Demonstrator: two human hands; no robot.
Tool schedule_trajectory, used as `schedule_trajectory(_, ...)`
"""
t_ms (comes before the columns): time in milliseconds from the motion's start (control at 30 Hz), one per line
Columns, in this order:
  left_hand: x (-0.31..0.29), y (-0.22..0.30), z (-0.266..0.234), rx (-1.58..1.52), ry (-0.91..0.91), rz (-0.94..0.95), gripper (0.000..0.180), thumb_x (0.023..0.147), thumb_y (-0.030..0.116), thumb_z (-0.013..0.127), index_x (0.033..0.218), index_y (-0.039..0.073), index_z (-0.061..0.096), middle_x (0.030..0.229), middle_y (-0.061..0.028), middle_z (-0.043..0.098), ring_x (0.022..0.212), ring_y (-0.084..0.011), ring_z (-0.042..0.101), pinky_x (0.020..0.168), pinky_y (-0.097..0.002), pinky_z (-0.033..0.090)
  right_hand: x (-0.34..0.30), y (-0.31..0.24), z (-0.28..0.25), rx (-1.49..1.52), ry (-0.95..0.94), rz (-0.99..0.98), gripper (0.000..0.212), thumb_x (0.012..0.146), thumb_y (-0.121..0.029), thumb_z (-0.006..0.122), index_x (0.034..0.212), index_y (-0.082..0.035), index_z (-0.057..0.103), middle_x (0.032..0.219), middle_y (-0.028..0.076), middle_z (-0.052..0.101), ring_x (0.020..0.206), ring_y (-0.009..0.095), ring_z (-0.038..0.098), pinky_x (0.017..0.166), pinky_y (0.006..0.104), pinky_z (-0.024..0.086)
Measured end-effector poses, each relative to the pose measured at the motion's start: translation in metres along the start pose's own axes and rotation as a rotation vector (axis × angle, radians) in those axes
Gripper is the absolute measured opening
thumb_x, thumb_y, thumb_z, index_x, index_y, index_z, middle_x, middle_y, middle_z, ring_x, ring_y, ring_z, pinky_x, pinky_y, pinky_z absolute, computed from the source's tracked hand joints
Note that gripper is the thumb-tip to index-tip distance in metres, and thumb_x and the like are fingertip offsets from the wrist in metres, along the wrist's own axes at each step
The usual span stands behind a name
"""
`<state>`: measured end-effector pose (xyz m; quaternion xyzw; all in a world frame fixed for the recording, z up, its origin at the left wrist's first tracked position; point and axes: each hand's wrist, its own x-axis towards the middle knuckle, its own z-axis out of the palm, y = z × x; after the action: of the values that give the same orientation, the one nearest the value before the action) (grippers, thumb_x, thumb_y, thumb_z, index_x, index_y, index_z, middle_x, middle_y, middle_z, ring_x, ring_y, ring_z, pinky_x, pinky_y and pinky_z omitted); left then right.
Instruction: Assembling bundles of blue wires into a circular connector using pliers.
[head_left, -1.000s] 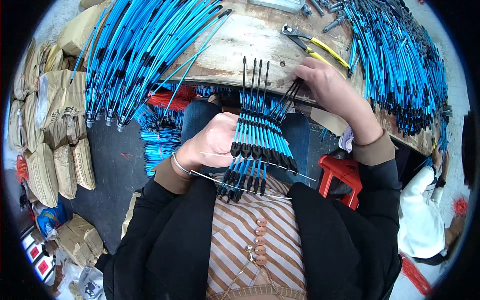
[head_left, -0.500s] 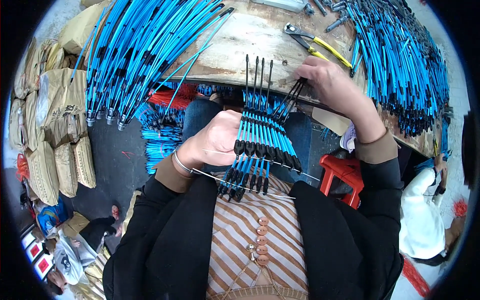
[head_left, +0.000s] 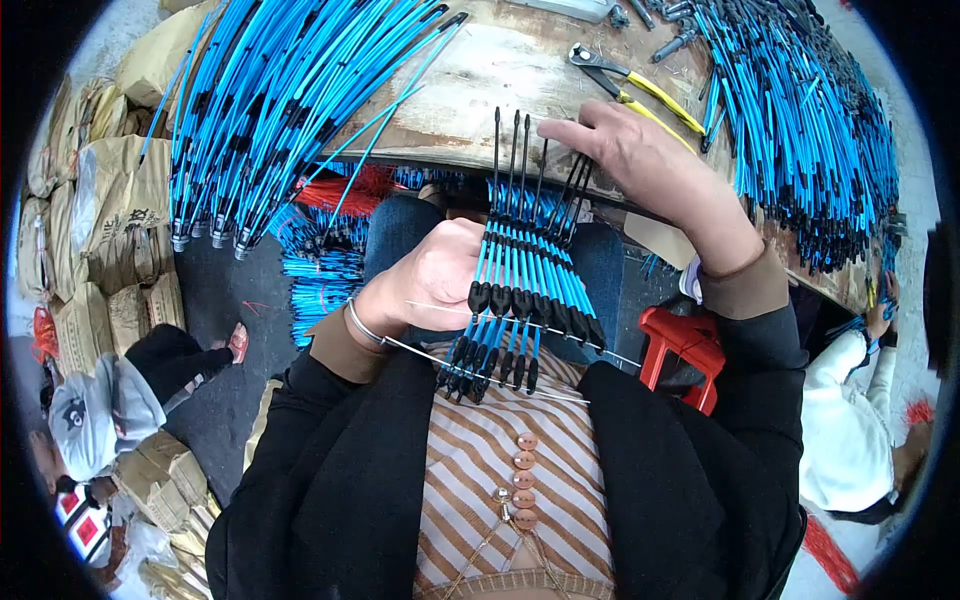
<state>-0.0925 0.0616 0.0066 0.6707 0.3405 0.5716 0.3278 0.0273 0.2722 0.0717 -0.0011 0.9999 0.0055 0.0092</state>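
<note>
My left hand is closed round the left side of a fan of blue rods with black joints and thin black upper ends, held over my lap. Thin white wires pass crosswise through the fan's lower black fittings. My right hand is over the upper ends on the right. One of its fingers stretches left to the tip of a black end, apart from the others. Several black ends on the right lean under this hand, and its palm side is hidden. The left fingertips are behind the rods.
On the wooden table are yellow-handled pliers and large piles of blue rods at left and right. A red stool stands at my right. Brown sacks are stacked at left. Other people are on both sides.
My right hand has shifted left along the black ends, and a finger has stretched out. The black ends it pinched now stand more upright. A person at left has moved nearer.
</note>
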Motion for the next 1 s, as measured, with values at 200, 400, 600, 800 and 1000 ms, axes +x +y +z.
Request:
schedule_trajectory(200,0.000,0.002,-0.002,0.058,0.019,0.010,0.030,0.074,0.022,0.055,0.092,-0.001,0.064,0.089,-0.0155,0.065,0.061,-0.0320,0.053,0.061,-0.0358,0.043,-0.009,0.008,-0.001,0.163,0.033,-0.007,0.018,0.076,0.005,0.051,0.091,-0.004,0.054,0.087,0.006,0.053,0.072,0.023,0.056,0.071,0.0355,0.047)
schedule_trajectory(400,0.000,0.000,0.000,-0.003,0.004,-0.042,0.030,0.072,0.019,0.056,0.092,-0.002,0.064,0.089,-0.0156,0.065,0.061,-0.0312,0.053,0.061,-0.0350,0.043,-0.012,0.011,0.000,0.222,0.051,-0.018,0.017,0.076,0.005,0.051,0.089,-0.004,0.054,0.087,0.005,0.054,0.074,0.023,0.057,0.072,0.0358,0.047)
schedule_trajectory(600,0.007,0.004,-0.004,-0.025,0.033,0.006,0.030,0.071,0.018,0.056,0.092,-0.002,0.064,0.087,-0.0153,0.065,0.059,-0.0307,0.052,0.059,-0.0345,0.042,-0.007,0.013,0.001,0.226,0.064,-0.044,0.015,0.075,0.005,0.051,0.086,-0.004,0.055,0.088,0.005,0.056,0.075,0.023,0.058,0.072,0.0359,0.047)
schedule_trajectory(800,0.008,0.001,-0.004,-0.035,0.038,0.040,0.028,0.071,0.017,0.057,0.091,-0.002,0.064,0.083,-0.0143,0.064,0.057,-0.0299,0.051,0.057,-0.0339,0.042,-0.004,0.015,0.001,0.226,0.039,-0.042,0.014,0.075,0.005,0.051,0.085,-0.003,0.056,0.088,0.005,0.056,0.076,0.023,0.058,0.071,0.0361,0.048)
schedule_trajectory(1000,0.009,-0.001,-0.003,0.001,0.055,0.047,0.023,0.072,0.016,0.059,0.087,-0.001,0.063,0.079,-0.0127,0.063,0.054,-0.0293,0.049,0.055,-0.0335,0.040,-0.001,0.015,0.001,0.230,0.041,-0.042,0.015,0.075,0.005,0.052,0.085,-0.004,0.057,0.088,0.005,0.056,0.076,0.023,0.058,0.072,0.0358,0.048)
